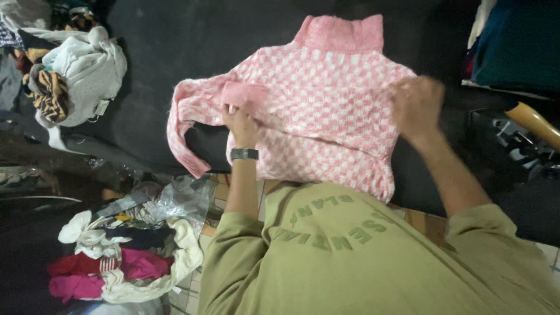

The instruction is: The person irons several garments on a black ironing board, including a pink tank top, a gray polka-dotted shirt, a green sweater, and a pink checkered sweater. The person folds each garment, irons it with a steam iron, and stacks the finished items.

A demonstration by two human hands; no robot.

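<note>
A pink and white checked knit sweater (321, 99) with a high collar lies flat on a black surface (175, 41). My left hand (240, 122), with a dark watch on the wrist, pinches the pink cuff of the left sleeve, which is folded across the sweater's body. My right hand (415, 105) is blurred and rests on the right shoulder of the sweater, gripping the fabric there. My olive green shirt fills the bottom of the view.
A heap of clothes (76, 70), white and tiger-striped, lies at the upper left. Below left is another pile (122, 256) of pink, white and dark garments with clear plastic wrap. Dark items and a tan handle (534, 122) stand at the right.
</note>
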